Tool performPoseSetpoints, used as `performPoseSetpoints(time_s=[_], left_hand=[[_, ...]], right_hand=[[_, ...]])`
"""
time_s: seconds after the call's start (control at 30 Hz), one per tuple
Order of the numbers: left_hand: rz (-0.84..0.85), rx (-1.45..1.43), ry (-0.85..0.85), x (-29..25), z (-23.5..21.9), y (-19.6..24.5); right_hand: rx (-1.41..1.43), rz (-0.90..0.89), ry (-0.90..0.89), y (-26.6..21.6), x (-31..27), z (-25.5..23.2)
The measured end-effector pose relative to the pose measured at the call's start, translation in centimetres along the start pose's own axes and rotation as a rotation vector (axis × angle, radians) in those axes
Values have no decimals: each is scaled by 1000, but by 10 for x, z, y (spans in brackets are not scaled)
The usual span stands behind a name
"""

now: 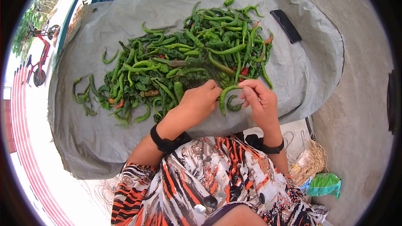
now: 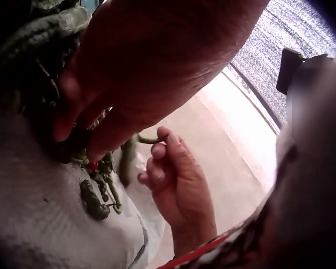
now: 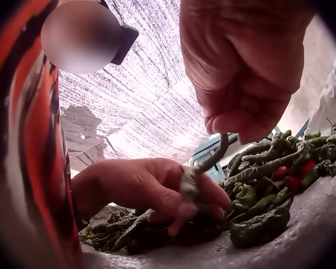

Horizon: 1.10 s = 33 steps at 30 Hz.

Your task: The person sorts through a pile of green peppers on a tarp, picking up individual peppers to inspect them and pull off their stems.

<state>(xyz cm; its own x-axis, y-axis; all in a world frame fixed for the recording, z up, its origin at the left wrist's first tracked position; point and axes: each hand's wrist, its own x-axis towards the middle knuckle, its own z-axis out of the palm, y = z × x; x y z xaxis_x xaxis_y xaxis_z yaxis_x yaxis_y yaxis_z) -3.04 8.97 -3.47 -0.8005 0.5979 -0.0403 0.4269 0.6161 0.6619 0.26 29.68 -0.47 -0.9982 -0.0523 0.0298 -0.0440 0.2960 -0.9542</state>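
A curved green chili pepper [image 1: 223,99] hangs from my right hand [image 1: 261,100], which pinches one end between thumb and fingertips. In the right wrist view this pepper [image 3: 215,155] dangles in front of the other hand. My left hand [image 1: 197,104] is at the near edge of a chili pepper heap [image 1: 167,65], with its fingers reaching down among the peppers. Those fingers [image 2: 109,131] look loosely extended in the left wrist view, and the spot under their tips is partly hidden. Another curled green pepper [image 1: 233,106] lies on the grey sheet [image 1: 96,136] between the hands.
A black phone [image 1: 286,26] lies on the sheet at the far right of the heap. Beyond the sheet's right edge, on the floor, are a bundle of straw-coloured fibre [image 1: 313,159] and a green bag [image 1: 324,184]. A red scooter [image 1: 39,58] stands at the far left.
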Motion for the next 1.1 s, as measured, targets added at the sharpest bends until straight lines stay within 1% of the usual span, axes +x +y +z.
performPoseSetpoints(time_s=[0.03,0.13,0.17,0.23,0.27,0.33,0.47,0.57,0.67,0.8,0.83,0.93,1.03,1.1], left_hand=[[-27,52,-33,2,2,-1],[84,-31,259,3,8,-6],[37,-97,289,2,6,-5],[-59,-225,349,2,-12,7],[-82,-329,349,2,-15,9],[-128,-536,349,1,-20,12],[-176,-613,377,-3,-33,20],[-141,-647,376,-3,-33,17],[-88,-801,300,-2,-22,13],[-59,-873,211,1,-20,17],[-86,-871,187,1,-23,13],[-44,-804,202,-2,-29,14],[-89,-928,329,-3,-37,8],[-103,-976,450,-6,-55,2]], right_hand=[[43,-16,24,2,0,-1],[164,-45,99,5,1,-4],[203,-50,123,7,1,-5],[211,-34,152,10,3,-6],[217,-26,166,12,3,-6],[233,-1,124,14,4,-5],[317,37,68,8,5,3],[184,128,-77,6,4,1],[226,137,-199,-1,2,7],[-81,-48,-323,5,5,16],[-54,-13,-307,9,4,18],[-158,-46,-312,9,4,17],[-114,0,-181,7,1,16],[-110,20,-28,10,4,11]])
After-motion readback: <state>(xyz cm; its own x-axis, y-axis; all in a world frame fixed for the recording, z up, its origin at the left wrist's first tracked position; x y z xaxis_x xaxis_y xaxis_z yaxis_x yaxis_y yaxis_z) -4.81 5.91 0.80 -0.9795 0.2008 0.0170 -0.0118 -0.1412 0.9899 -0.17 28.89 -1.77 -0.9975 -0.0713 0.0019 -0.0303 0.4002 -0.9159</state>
